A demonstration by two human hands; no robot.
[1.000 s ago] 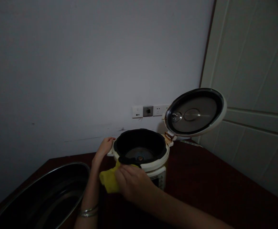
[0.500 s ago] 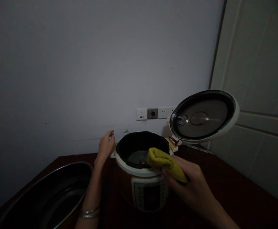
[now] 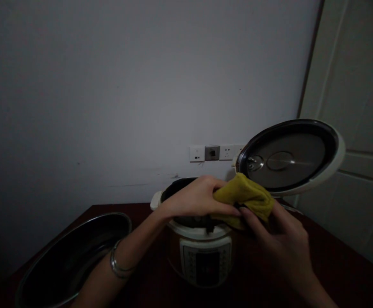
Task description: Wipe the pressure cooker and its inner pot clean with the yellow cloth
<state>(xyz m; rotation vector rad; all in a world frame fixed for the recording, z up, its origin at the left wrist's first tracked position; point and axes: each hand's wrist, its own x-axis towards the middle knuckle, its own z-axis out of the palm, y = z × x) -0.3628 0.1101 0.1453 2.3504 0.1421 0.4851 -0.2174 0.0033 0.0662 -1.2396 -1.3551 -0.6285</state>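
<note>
We've got the yellow cloth [image 3: 244, 199] bunched in our right hand [image 3: 279, 241], left hand [image 3: 195, 197] lying flat against it above the cooker [image 3: 202, 261]. Soft and floppy, so any fold gives us a grip

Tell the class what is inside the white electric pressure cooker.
Inside the cooker, a black inner pot shows at the rim; the left hand and mustard-yellow cloth cover the rest, so its floor cannot be seen.
</note>
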